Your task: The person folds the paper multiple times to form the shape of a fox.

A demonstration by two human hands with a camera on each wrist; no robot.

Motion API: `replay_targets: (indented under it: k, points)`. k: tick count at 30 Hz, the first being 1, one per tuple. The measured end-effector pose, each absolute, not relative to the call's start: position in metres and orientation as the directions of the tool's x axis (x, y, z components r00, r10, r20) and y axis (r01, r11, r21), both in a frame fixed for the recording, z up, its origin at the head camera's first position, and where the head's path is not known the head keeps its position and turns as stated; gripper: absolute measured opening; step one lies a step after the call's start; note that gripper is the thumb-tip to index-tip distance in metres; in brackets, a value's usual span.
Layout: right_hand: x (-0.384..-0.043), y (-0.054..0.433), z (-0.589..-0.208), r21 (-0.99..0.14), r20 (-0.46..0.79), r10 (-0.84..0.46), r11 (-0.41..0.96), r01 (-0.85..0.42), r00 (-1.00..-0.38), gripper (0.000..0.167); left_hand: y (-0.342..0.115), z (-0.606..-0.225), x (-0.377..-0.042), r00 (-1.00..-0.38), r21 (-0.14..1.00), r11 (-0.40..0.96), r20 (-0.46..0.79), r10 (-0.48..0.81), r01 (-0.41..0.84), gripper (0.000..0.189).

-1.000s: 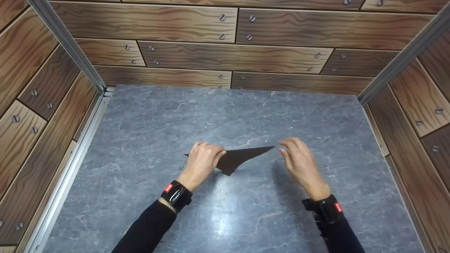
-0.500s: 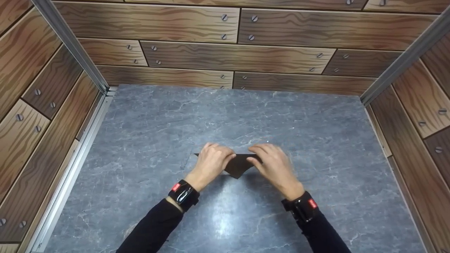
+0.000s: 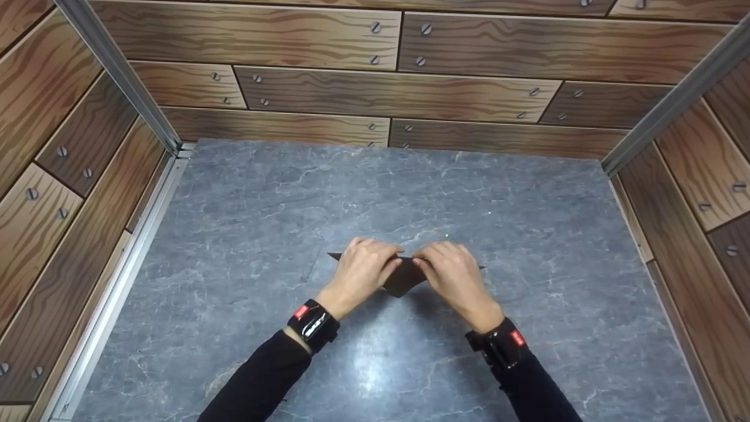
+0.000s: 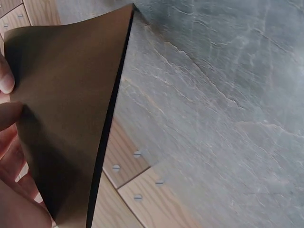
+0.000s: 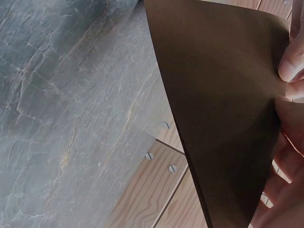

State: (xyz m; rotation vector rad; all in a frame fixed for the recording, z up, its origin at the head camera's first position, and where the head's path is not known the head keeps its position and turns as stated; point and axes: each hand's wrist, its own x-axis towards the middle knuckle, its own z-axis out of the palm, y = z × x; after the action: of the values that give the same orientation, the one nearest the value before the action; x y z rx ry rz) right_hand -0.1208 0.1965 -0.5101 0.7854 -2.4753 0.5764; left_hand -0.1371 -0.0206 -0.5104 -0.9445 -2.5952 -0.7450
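Observation:
A dark brown folded sheet of paper [image 3: 403, 280] hangs between both hands, one corner pointing down toward the person and a thin tip sticking out past each hand. My left hand [image 3: 364, 268] pinches its upper edge left of the middle, thumb on the near side. Close beside it, my right hand [image 3: 456, 272] pinches the same edge, the two hands' fingertips almost meeting. In the left wrist view the brown paper [image 4: 71, 90] shows a smooth face with a dark, layered lower edge. The right wrist view has the paper [image 5: 218, 95] along the thumb and fingers.
A grey marbled tabletop [image 3: 293, 193] lies beneath the hands. Wood-plank patterned walls [image 3: 328, 94] close it in at the back and both sides, with metal rails [image 3: 126, 88] at the corners. Black bands [image 3: 313, 326] sit on both wrists.
My right hand has come in from the right and taken hold of the paper's upper edge. The left hand has shifted slightly right, so the hands now sit close together.

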Motion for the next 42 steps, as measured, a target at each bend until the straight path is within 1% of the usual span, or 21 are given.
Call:
replay_targets:
  k: [4,11,20,26,34,42]
  points:
    - [-0.12,0.196,-0.509,-0.236,0.564,-0.421,0.742,-0.627,-0.711,0.009,-0.015,-0.51,-0.137,-0.735,0.36,0.647,0.433,0.522,0.672,0.017]
    - [-0.119,0.197,-0.51,-0.228,0.588,-0.413,0.741,-0.632,-0.696,0.01,-0.01,-0.508,-0.136,-0.73,0.364,0.645,0.473,0.494,0.672,0.01]
    - [-0.118,0.199,-0.51,-0.239,0.593,-0.409,0.733,-0.636,-0.694,0.009,-0.01,-0.51,-0.137,-0.704,0.281,0.678,0.508,0.496,0.68,0.012]
    - [-0.118,0.202,-0.511,-0.247,0.582,-0.401,0.741,-0.624,-0.707,0.01,-0.012,-0.51,-0.137,-0.718,0.297,0.682,0.496,0.488,0.668,0.011]
    - [-0.118,0.205,-0.512,-0.244,0.583,-0.406,0.739,-0.628,-0.704,0.009,-0.013,-0.51,-0.136,-0.716,0.315,0.668,0.5,0.487,0.674,0.012]
    - [-0.116,0.209,-0.512,-0.275,0.564,-0.397,0.737,-0.618,-0.724,0.01,-0.014,-0.509,-0.134,-0.71,0.314,0.662,0.505,0.49,0.681,0.012]
